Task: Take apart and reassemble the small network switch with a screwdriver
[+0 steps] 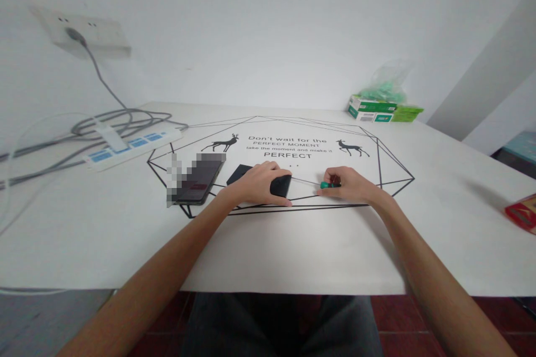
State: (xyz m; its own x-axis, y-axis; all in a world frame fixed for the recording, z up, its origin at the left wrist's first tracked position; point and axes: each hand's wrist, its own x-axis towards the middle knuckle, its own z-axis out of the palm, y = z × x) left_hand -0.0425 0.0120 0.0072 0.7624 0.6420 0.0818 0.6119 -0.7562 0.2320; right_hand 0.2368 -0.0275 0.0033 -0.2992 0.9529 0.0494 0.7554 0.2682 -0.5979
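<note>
My left hand (pixel 263 181) is closed over a flat black rectangular object (pixel 281 185). Its fingers lie along the far side and the thumb along the near side, hiding the object's middle. The left end of the object shows beyond the wrist. In my right hand (pixel 345 183) a small screwdriver (pixel 324 184) with a green and black handle is pinched between thumb and fingers. Its thin shaft points left at the right edge of the black object; whether the tip touches it I cannot tell. Left of my left hand lies a dark phone (pixel 201 178), partly blurred out.
The white table (pixel 293 256) bears printed deer, lettering and black lines. At left are a power strip (pixel 134 148), coiled grey cables (pixel 125 117) and a wall socket (pixel 96 33). Green and white boxes (pixel 372 109) stand at back right; a red package (pixel 523 213) lies at the right edge.
</note>
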